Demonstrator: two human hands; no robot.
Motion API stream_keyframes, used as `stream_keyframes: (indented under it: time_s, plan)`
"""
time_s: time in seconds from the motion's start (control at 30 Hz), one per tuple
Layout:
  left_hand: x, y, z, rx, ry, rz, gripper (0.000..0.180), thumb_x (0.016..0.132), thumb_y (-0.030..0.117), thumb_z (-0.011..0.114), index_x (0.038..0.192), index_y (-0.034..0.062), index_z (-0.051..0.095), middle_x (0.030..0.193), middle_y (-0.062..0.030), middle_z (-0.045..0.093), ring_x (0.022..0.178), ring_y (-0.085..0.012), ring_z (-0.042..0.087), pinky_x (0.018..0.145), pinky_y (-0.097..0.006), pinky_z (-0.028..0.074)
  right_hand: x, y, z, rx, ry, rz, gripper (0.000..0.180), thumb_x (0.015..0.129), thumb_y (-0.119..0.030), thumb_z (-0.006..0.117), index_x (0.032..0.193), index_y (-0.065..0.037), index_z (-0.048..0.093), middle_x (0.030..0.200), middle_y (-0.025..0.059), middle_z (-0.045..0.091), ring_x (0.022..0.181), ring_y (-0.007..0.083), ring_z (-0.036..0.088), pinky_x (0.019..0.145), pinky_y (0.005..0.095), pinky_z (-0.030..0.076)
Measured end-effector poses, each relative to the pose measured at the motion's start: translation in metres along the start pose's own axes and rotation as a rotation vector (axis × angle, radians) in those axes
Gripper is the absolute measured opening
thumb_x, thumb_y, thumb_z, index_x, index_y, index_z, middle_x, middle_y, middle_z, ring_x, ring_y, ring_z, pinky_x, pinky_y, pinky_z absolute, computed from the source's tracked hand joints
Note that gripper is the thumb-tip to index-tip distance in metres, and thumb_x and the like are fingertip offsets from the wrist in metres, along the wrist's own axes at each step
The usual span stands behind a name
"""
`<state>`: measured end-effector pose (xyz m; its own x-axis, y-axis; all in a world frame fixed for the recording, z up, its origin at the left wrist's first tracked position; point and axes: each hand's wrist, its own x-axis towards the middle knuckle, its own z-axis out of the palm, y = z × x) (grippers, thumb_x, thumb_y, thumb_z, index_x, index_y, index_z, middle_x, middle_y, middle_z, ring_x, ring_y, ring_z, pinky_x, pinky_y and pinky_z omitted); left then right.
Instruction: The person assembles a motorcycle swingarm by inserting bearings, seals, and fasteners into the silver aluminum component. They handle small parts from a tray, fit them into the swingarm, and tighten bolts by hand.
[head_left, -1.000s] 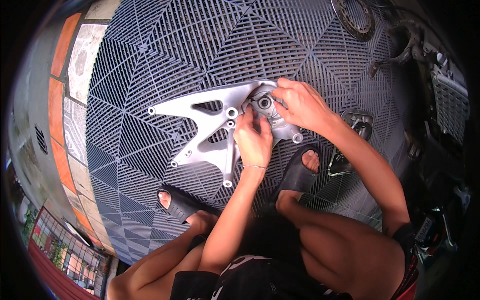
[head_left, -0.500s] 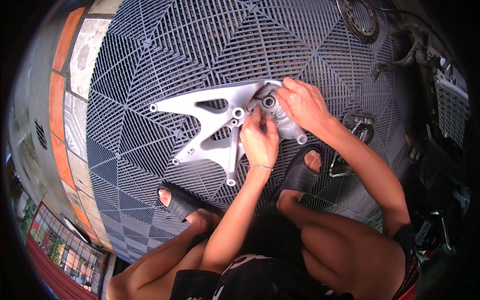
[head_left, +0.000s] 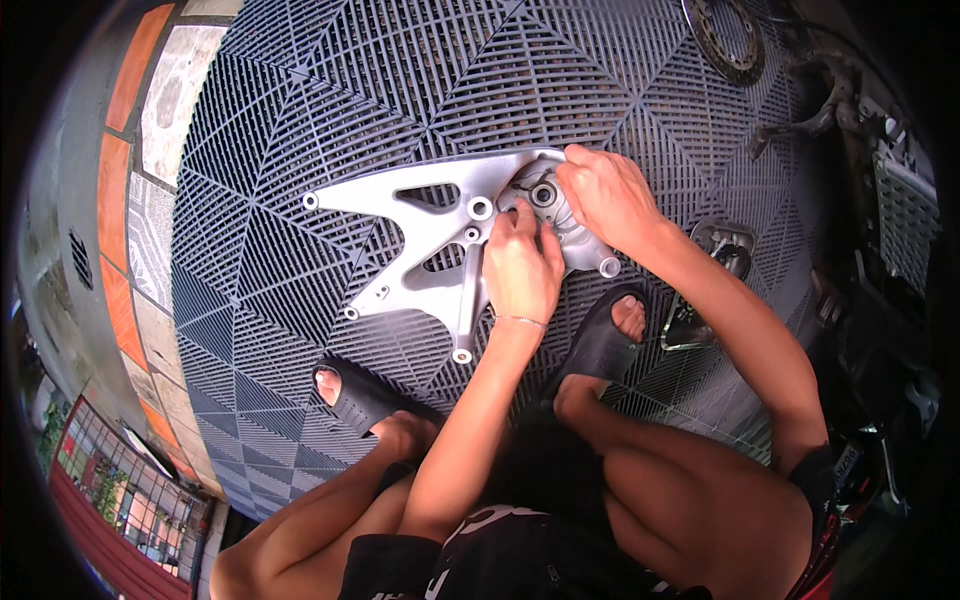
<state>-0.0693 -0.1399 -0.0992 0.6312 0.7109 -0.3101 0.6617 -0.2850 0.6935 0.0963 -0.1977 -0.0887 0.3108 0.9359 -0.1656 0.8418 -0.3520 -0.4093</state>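
I touch a silver, branching metal bracket (head_left: 437, 224): left hand (head_left: 525, 268) narrowly spread, right hand (head_left: 608, 200) gripping its edge, fingertips hidden.

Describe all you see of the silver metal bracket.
The silver bracket looks like cast metal, with branching arms, two triangular cutouts and ringed holes at arm ends. Its right part is a round recess with a ringed hub. It appears to lie on the gray slatted mat, longest arm pointing left. The left hand touches the recess's near side; the right hand, its right edge.
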Motion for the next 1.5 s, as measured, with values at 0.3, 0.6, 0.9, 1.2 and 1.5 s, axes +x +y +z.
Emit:
stream_keyframes:
  time_s: [0.3,0.6,0.9,1.2,1.5]
  plan:
    - [0.005,0.004,-0.020,0.090,-0.057,0.071,0.034,0.096,0.017,0.070,0.122,-0.0046,0.073,0.107,-0.0237,0.072,0.093,-0.0434,0.074,0.081,-0.050,0.060,0.004,-0.003,-0.004,0.069,0.025,0.034,0.012,0.091,-0.006,0.068,0.084,0.002,0.068,0.084,0.0179,0.062,0.079,0.0419,0.068,0.070,0.0512,0.054]
    - [0.035,0.084,-0.102,0.321,-0.094,0.445,0.017,0.087,0.016,0.079,0.104,0.0126,0.076,0.096,-0.0081,0.070,0.091,-0.0325,0.069,0.077,-0.045,0.058,0.002,-0.003,-0.024,0.281,0.002,0.291,0.017,0.092,-0.013,0.070,0.086,0.003,0.073,0.083,0.0237,0.072,0.087,0.0439,0.071,0.078,0.0519,0.055]
    - [0.134,0.078,-0.118,0.470,-0.730,0.781,0.029,0.083,0.014,0.082,0.111,0.0054,0.081,0.107,-0.0163,0.079,0.094,-0.0337,0.077,0.088,-0.041,0.061,-0.015,0.017,-0.020,0.877,-0.023,0.394,0.022,0.097,-0.014,0.072,0.104,0.005,0.079,0.087,0.0048,0.078,0.074,0.0115,0.065,0.068,0.0334,0.053]
    - [0.152,0.066,-0.085,0.318,-1.007,0.682,0.027,0.084,0.005,0.080,0.111,-0.0009,0.079,0.101,-0.0198,0.079,0.092,-0.0306,0.077,0.085,-0.038,0.059,-0.041,0.033,-0.017,1.076,-0.029,0.636,0.024,0.100,-0.018,0.071,0.109,0.002,0.079,0.079,0.0012,0.070,0.073,0.0096,0.059,0.067,0.0278,0.048]
    - [0.168,0.052,-0.057,0.373,-0.919,0.932,0.019,0.085,0.010,0.080,0.103,0.0062,0.082,0.100,-0.0107,0.077,0.095,-0.0316,0.074,0.085,-0.041,0.058,-0.068,0.077,0.011,0.900,0.090,0.684,0.036,0.107,-0.016,0.049,0.131,0.003,0.067,0.082,0.0015,0.062,0.073,0.0120,0.059,0.071,0.0293,0.051]
